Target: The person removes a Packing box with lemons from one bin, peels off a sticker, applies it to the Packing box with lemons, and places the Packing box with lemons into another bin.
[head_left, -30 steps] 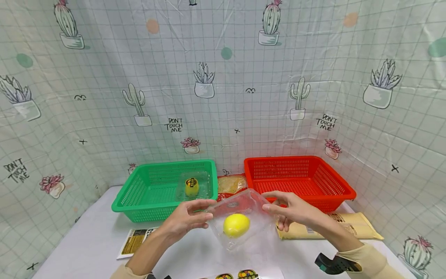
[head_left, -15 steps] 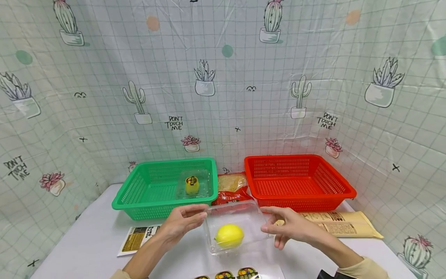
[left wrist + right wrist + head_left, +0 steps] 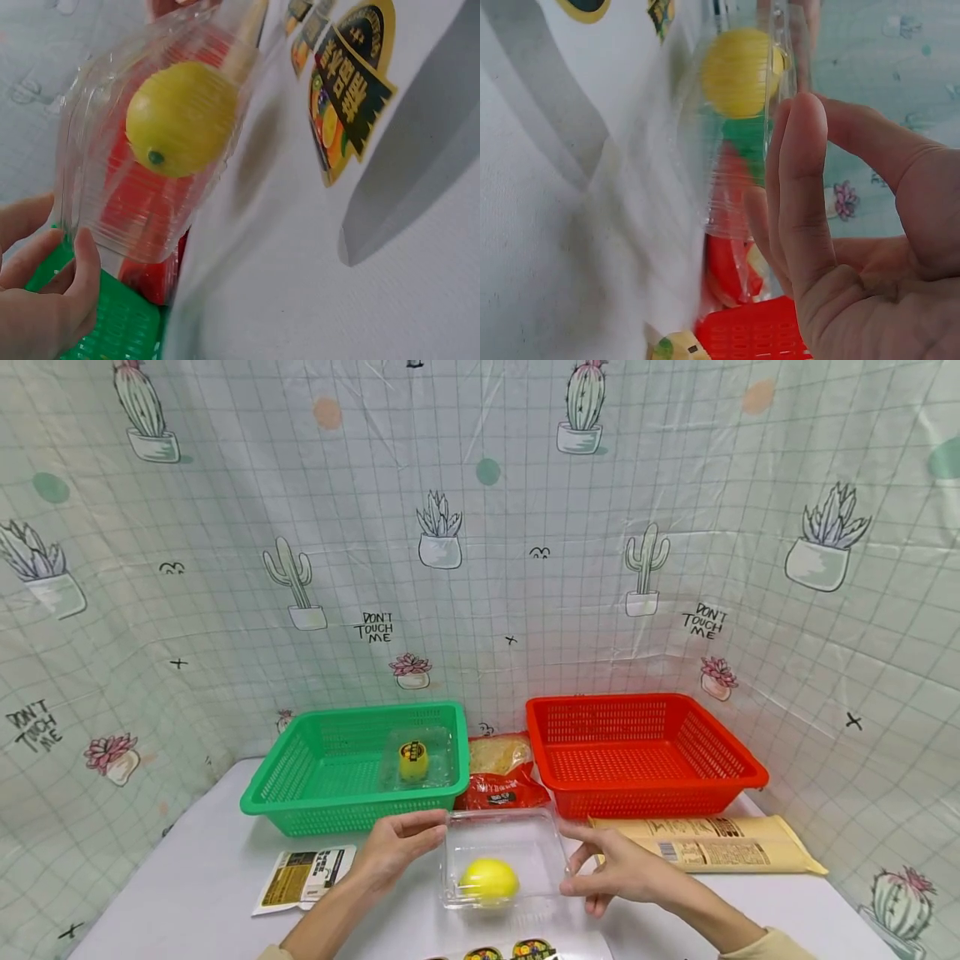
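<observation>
A clear plastic clamshell box [image 3: 531, 856] is held above the white table between both hands, with a yellow lemon [image 3: 489, 880] inside it. At the box's left edge, the left hand [image 3: 397, 850] pinches the rim between thumb and fingers. The right hand [image 3: 617, 867] pinches the opposite edge. From the left wrist, the lemon [image 3: 182, 118] shows through the ribbed plastic, its green tip facing the camera. In front of the box lies a sheet of round fruit stickers [image 3: 532, 948], partly cut off by the frame.
A green basket [image 3: 352, 818] at back left contains another clear box with a labelled yellow fruit [image 3: 412, 762]. A red basket [image 3: 645, 797] stands at back right. Between them lies a red packet [image 3: 502, 789]. A beige long packet [image 3: 712, 845] and a white-brown packet [image 3: 303, 877] flank the hands.
The box has come down and levelled out from a tilted pose, both hands moving with it. Inside, the lemon has shifted left and toward the near side.
</observation>
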### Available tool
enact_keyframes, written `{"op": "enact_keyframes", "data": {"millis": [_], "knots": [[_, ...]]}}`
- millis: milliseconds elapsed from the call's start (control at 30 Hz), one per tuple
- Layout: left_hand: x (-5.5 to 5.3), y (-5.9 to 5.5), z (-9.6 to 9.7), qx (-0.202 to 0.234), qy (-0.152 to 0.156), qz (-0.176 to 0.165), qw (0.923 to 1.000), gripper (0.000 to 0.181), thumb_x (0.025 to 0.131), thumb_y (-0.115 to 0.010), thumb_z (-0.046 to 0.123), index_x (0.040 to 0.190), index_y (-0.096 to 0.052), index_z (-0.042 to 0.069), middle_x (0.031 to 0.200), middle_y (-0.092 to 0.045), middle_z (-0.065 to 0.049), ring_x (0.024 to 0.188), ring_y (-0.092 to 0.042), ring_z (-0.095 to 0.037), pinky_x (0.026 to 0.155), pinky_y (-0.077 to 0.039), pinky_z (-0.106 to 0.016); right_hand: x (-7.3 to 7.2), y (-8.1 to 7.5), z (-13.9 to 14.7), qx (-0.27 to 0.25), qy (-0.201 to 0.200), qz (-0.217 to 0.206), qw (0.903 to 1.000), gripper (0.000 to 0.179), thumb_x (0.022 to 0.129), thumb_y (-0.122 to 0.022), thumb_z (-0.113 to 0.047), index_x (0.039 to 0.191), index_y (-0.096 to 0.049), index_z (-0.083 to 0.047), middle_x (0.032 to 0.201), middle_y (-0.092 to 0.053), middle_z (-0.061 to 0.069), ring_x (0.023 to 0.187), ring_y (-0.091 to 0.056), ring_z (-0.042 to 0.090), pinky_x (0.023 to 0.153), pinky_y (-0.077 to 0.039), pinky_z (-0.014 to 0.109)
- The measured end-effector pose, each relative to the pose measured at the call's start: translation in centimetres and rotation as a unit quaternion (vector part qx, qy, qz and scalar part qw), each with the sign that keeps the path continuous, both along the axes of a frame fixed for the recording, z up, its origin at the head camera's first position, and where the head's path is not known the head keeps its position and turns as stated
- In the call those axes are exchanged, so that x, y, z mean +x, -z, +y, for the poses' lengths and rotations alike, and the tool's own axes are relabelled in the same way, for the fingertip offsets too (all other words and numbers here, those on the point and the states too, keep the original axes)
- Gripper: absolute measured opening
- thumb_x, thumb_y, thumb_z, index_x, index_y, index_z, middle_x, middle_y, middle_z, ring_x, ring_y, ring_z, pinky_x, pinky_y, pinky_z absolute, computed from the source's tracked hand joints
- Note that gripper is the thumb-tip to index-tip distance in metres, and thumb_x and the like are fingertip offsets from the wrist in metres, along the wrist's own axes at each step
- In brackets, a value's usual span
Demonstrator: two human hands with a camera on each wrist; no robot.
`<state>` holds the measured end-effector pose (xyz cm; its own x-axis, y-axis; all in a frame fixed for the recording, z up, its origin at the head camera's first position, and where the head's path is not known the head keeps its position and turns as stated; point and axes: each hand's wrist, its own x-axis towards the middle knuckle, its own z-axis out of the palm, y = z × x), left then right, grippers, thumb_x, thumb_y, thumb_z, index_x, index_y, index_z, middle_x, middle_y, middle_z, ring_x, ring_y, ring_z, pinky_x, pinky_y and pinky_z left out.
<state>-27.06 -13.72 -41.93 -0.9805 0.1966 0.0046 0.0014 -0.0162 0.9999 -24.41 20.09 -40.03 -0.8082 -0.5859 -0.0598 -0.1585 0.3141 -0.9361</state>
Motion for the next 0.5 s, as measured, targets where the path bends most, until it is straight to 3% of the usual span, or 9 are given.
{"op": "enact_keyframes", "data": {"millis": [133,500], "knots": [[-0.4,0.7,0.3,-0.017,-0.014,0.011,0.9997,0.047,0.088,-0.073,0.012,0.127,-0.059,-0.007,0.128,-0.064,-0.022,0.104,-0.068,-0.012,0.094,-0.054,-0.027,-0.3,0.4,-0.2,0.007,0.004,0.015,0.9999,0.093,0.084,-0.078,-0.022,0.15,-0.021,0.013,0.096,-0.058,0.011,0.053,-0.065,0.01,0.053,-0.058,0.034],[-0.9,1.1,1.1,-0.048,-0.036,0.021,0.998,0.045,0.089,-0.071,0.012,0.127,-0.06,-0.007,0.13,-0.062,-0.023,0.115,-0.065,-0.025,0.103,-0.049,-0.038,-1.1,0.6,-0.3,0.036,0.025,0.034,0.9984,0.09,0.085,-0.077,-0.022,0.15,-0.024,0.011,0.095,-0.062,0.012,0.053,-0.065,0.015,0.052,-0.058,0.037]]}}
